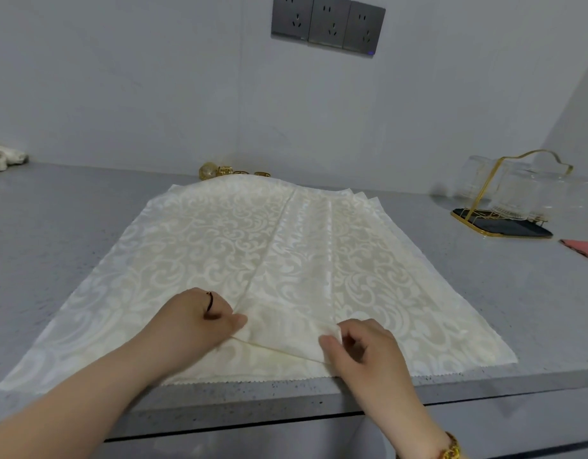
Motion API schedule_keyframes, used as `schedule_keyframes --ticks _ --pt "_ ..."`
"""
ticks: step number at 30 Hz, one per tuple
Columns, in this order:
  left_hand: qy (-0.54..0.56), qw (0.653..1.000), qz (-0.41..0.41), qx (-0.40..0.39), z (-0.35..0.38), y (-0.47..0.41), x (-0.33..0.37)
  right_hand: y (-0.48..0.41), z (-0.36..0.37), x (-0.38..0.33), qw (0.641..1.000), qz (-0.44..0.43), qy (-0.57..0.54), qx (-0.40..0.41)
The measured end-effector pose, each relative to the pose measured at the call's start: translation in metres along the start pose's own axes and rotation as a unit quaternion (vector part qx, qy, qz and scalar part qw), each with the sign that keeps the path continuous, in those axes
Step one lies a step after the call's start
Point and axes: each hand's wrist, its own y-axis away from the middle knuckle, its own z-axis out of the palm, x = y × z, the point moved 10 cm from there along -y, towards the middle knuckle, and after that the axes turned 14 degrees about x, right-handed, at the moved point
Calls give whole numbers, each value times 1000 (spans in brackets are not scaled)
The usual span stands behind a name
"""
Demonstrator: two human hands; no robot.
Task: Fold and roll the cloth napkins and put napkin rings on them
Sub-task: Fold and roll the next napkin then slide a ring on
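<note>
Grey tabletop carrying cream napkin, spread flat to the front edge. Left grip and right grip both pinching its near centre pleat, likely to set the fold straight. Napkin rings parked behind.

Both forearms are extended over the near edge of the napkin — left hand is held knuckles-up, a raised fold pinched at its thumb; right hand is curled just beside, the same fold pinched.
</note>
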Motion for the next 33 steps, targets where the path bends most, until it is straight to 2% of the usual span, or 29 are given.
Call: schedule_keyframes --ticks 2,5,8,10,11,13,15,17,19,21,25,27,29,30,31,33 --pt "-4 999 -10 30 -4 0 0 -1 -1 2 1000 11 10 4" --pt "-53 997 23 52 -10 1 10 -3 3 0 999 5 33 -6" --pt "-124 985 115 27 -4 2 22 -4 4 -4 999 2 34 -3" --pt "-119 974 190 14 -2 5 35 -4 3 -5 999 -1 51 3" --pt "-116 965 234 5 0 8 40 -4 1 -9 997 -28 66 21" --pt "-153 931 328 -36 10 17 49 -1 -5 -27 983 -137 96 72" --pt "-216 892 391 -67 20 23 50 4 -3 -39 964 -229 108 80" --pt "-237 883 398 -79 21 26 48 7 -1 -44 950 -284 112 63" --pt "-220 895 378 -84 16 27 43 9 -2 -38 944 -298 135 34" --pt "-206 910 349 -88 11 24 36 10 -2 -30 948 -281 151 -9" --pt "-223 916 325 -75 9 14 38 4 1 -23 956 -244 154 -57" --pt "-183 937 283 -91 8 5 39 -2 2 -20 965 -212 137 -73" --pt "-167 936 303 -70 3 2 44 -9 2 -12 982 -135 97 -92" --pt "-157 936 301 -97 6 5 42 -10 4 -6 986 -91 84 -115" --pt "-157 934 303 -110 7 6 42 -10 5 -3 987 -66 69 -129" --pt "-179 928 317 -81 7 5 43 -11 7 0 987 -45 58 -140"
